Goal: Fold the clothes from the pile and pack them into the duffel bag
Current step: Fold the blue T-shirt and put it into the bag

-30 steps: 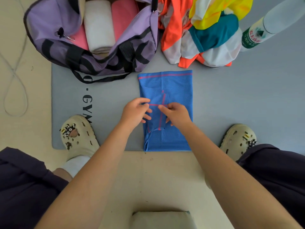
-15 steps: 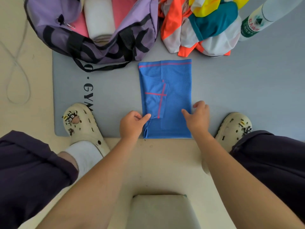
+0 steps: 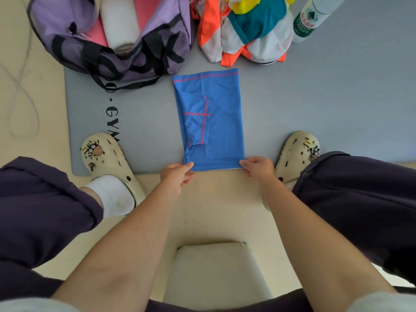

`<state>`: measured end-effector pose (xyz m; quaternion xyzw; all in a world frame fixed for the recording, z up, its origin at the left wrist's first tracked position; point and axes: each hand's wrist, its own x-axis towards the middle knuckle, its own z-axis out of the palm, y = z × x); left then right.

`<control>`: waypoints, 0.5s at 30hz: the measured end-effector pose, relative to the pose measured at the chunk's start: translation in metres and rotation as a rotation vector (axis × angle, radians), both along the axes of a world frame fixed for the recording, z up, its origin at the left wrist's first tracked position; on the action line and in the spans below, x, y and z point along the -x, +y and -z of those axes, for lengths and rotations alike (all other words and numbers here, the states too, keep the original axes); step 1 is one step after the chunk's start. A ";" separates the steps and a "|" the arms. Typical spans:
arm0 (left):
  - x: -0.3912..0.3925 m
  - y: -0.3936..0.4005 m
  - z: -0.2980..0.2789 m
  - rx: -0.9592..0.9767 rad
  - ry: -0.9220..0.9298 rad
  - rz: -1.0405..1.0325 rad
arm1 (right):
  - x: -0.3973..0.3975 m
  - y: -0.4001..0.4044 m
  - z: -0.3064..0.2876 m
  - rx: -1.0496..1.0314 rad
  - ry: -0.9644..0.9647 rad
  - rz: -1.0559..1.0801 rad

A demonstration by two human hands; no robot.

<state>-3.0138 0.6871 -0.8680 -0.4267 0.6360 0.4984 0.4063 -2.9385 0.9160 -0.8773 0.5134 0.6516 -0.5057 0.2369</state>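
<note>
Now: blue mesh garment with pink stripes [image 3: 211, 122] lies folded flat on grey gym mat [image 3: 315, 97]. Left hand [image 3: 176, 176] pinches near-left corner, right hand [image 3: 257, 167] pinches near-right corner. Purple duffel bag [image 3: 126, 48] open beyond, beside colourful clothes pile [image 3: 245, 30].

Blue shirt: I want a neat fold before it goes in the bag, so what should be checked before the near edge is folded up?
1. Both near corners held: the left hand pinches the left corner and the right hand the right corner. Ok.
2. Blue shirt lies flat on the grey mat: ok.
3. Sleeve tucked within the outline: ok.
4. Far hem clear of the clothes pile: a gap shows. Ok.
5. Duffel bag open, with space: open, but spare room cannot tell.
6. Firmness of each grip: cannot tell.
</note>
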 end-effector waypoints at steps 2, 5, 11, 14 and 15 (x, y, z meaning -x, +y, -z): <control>-0.001 -0.001 -0.006 -0.107 -0.019 -0.090 | -0.003 0.002 -0.006 0.196 0.060 0.182; 0.001 -0.010 -0.009 -0.237 -0.041 -0.162 | -0.008 0.009 -0.016 0.489 0.067 0.302; 0.032 -0.012 -0.023 -0.316 0.108 -0.117 | 0.021 0.029 -0.038 0.569 0.139 0.268; 0.069 0.002 -0.038 -0.403 0.245 -0.041 | 0.064 0.037 -0.055 0.528 0.275 0.230; 0.082 0.006 -0.042 -0.419 0.270 -0.016 | 0.077 0.039 -0.060 0.525 0.309 0.214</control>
